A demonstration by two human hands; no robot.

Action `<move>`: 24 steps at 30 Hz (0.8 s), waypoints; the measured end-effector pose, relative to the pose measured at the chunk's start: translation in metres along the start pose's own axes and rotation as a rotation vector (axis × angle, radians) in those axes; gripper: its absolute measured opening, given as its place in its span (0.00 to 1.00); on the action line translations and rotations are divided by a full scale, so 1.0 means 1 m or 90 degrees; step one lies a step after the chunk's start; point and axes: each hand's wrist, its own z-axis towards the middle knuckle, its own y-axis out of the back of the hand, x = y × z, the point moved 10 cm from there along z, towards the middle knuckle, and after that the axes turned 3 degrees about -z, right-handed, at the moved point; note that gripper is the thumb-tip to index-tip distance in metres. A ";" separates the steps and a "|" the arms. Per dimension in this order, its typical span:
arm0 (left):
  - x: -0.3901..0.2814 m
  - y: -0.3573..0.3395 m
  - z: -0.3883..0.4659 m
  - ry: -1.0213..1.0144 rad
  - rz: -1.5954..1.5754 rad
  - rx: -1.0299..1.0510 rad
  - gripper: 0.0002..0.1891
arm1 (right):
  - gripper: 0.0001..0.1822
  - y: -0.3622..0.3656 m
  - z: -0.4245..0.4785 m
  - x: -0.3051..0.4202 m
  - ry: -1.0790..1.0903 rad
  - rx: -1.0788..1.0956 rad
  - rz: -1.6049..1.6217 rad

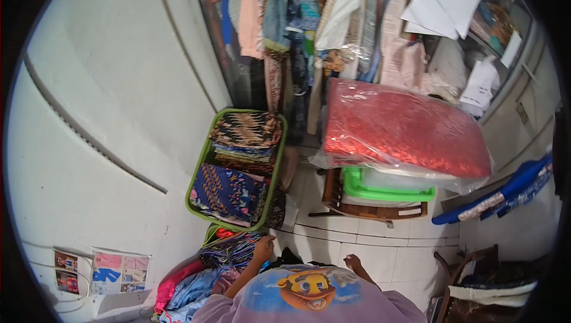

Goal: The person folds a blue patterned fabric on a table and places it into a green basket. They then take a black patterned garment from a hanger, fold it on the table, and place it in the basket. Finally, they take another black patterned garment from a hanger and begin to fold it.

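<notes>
My left hand [264, 249] hangs loosely bent beside a bundle of multicoloured cords [232, 248]; nothing shows in its fingers, and I cannot tell whether it touches the cords. Over the tiled floor, my right hand [353, 262] is held low with fingers loosely bent, and no object is visible in it. Just ahead on the left stands a green-rimmed plastic basket [191, 184] with folded patterned fabrics [229, 191] inside. A heap of blue and pink cloth [189, 289] lies below the cords.
Red material in clear plastic [406, 131] rests over a green-rimmed container [388, 194] on a wooden chair [374, 210]. Garments [308, 15] hang ahead. A white wall [102, 91] closes the left side. A second wooden piece of furniture [450, 274] holding cloth stands at lower right.
</notes>
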 end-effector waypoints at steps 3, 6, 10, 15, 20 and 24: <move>0.056 -0.036 -0.019 0.124 0.043 0.083 0.11 | 0.21 -0.062 -0.024 -0.058 0.048 0.183 -0.093; 0.148 -0.091 -0.072 0.096 0.415 0.435 0.12 | 0.16 -0.050 -0.066 -0.081 -0.065 0.068 0.101; 0.152 -0.146 -0.107 0.123 0.505 0.693 0.12 | 0.16 -0.047 -0.152 -0.130 -0.194 -0.014 0.375; 0.083 -0.225 -0.100 0.195 0.144 0.331 0.12 | 0.16 -0.077 -0.256 -0.243 -0.329 -0.170 0.385; -0.041 -0.363 -0.092 -0.033 0.100 0.326 0.09 | 0.14 -0.125 -0.339 -0.296 -0.226 -0.110 0.011; -0.113 -0.466 -0.104 -0.143 -0.017 0.468 0.08 | 0.12 -0.156 -0.406 -0.321 -0.339 -0.140 0.047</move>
